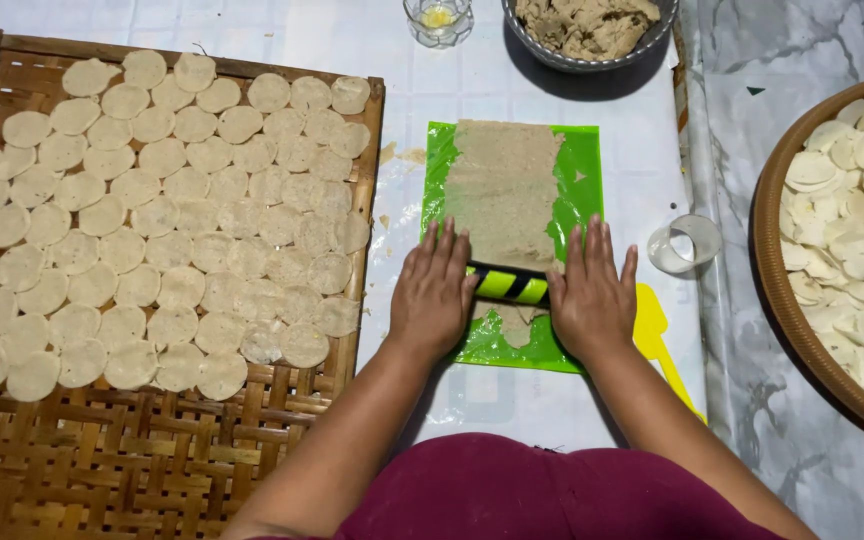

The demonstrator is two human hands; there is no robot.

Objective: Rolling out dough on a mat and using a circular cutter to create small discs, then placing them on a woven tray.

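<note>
Both hands (434, 290) (590, 296) on crosswise roller (510, 285)

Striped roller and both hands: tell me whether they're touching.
Touching. The head view shows the left hand and right hand pressed flat on the ends of the striped roller, which lies across the dough sheet.

Single head view; looks steeply down from above, close over table (552, 410); wearer's forearms enter from bottom edge.
</note>
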